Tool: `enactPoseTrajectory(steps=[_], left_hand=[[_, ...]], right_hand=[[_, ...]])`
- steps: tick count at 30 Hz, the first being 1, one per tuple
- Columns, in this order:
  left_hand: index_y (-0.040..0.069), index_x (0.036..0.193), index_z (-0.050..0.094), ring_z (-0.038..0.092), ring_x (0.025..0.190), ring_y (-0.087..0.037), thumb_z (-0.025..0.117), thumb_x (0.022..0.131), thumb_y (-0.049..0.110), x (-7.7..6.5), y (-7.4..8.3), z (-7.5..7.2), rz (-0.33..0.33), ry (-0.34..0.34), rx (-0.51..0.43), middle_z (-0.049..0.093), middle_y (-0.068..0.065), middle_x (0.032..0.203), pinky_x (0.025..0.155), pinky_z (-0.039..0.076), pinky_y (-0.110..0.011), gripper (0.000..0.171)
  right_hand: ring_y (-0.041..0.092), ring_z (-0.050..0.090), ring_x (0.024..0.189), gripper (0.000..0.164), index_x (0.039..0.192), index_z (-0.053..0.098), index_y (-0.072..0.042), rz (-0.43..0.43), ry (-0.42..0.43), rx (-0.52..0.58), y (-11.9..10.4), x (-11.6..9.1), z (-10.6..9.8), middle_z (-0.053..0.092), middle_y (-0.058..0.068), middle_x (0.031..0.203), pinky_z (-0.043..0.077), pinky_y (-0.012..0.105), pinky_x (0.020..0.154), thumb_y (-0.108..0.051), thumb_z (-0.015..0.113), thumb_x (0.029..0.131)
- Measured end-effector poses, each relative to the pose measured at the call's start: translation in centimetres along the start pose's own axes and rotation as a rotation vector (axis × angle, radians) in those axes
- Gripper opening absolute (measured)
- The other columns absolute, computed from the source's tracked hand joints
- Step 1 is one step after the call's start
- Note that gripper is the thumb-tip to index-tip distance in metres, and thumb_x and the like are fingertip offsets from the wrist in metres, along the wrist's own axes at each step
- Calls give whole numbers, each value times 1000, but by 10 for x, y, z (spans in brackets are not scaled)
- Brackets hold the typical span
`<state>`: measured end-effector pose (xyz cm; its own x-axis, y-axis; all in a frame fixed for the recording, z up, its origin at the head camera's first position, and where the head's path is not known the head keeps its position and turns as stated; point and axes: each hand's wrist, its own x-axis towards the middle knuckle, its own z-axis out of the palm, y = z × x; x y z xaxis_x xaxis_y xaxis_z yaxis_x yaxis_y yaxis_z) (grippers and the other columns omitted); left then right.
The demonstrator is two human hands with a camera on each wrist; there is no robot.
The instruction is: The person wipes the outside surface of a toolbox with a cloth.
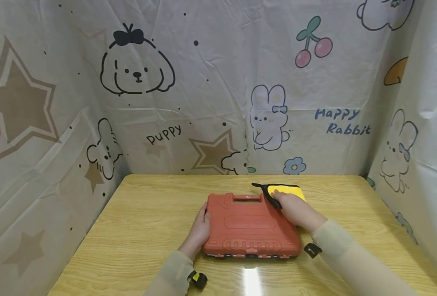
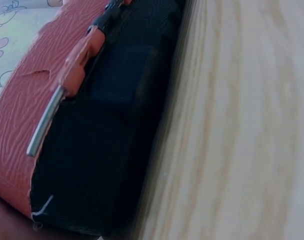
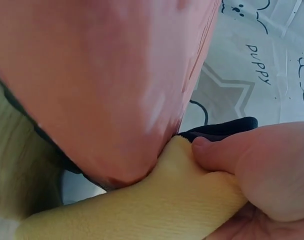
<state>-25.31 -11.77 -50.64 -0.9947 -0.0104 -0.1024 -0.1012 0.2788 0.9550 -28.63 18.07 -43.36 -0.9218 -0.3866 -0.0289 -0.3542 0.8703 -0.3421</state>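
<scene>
A red plastic tool case (image 1: 252, 222) with a black lower half is on the wooden table, its handle at the far side. At its left side my left hand (image 1: 199, 228) holds the edge; in the left wrist view only a sliver of that hand (image 2: 9, 220) shows below the case's hinge side. My right hand (image 1: 294, 207) grips a yellow cloth (image 1: 287, 190) with black edging against the case's far right corner. In the right wrist view, the thumb presses the cloth (image 3: 142, 210) next to the case's corner (image 3: 127, 170). Most of the right fingers are hidden.
The wooden table (image 1: 148, 213) carries the case. Printed fabric walls (image 1: 211, 102) stand behind it and on both sides. A black strap with a small device (image 1: 198, 279) is on the left wrist, and a similar one (image 1: 312, 250) on the right.
</scene>
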Motion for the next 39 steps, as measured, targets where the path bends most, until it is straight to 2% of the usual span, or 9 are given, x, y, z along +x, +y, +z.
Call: enactPoseTrajectory(steps=[5,11,19,30,39], left_hand=[[0,164,17,15,155,-49,27,114,16,-1,1,1,-14,9,-16,19,-29,167,125,16,-65,54],[2,164,17,15,155,-48,27,114,17,1,0,2,-20,13,-26,19,-28,168,125,16,-65,54],[1,164,17,15,155,-49,28,114,17,0,-1,2,-14,12,-22,19,-29,167,125,16,-65,54],[2,164,18,15,156,-48,29,114,17,2,-1,3,-22,19,-17,19,-28,168,125,15,-64,54],[2,164,17,14,156,-48,28,114,18,3,-2,2,-21,12,-22,18,-28,168,125,15,-64,54]], right_hand=[[45,48,141,43,145,54,6,-30,-15,-41,-3,-12,2,50,29,152,40,57,116,0,52,103],[45,42,146,45,148,53,3,-8,-29,-30,-8,-29,4,46,27,156,37,57,118,0,51,103],[45,47,143,50,146,55,2,-39,-7,-70,-15,-55,13,49,25,155,45,56,112,-1,63,97],[47,51,138,63,143,57,5,-118,0,-71,-23,-93,23,52,26,152,46,62,107,3,79,84],[45,50,140,62,145,54,4,-140,-13,-86,-28,-115,30,50,23,154,47,59,107,20,66,86]])
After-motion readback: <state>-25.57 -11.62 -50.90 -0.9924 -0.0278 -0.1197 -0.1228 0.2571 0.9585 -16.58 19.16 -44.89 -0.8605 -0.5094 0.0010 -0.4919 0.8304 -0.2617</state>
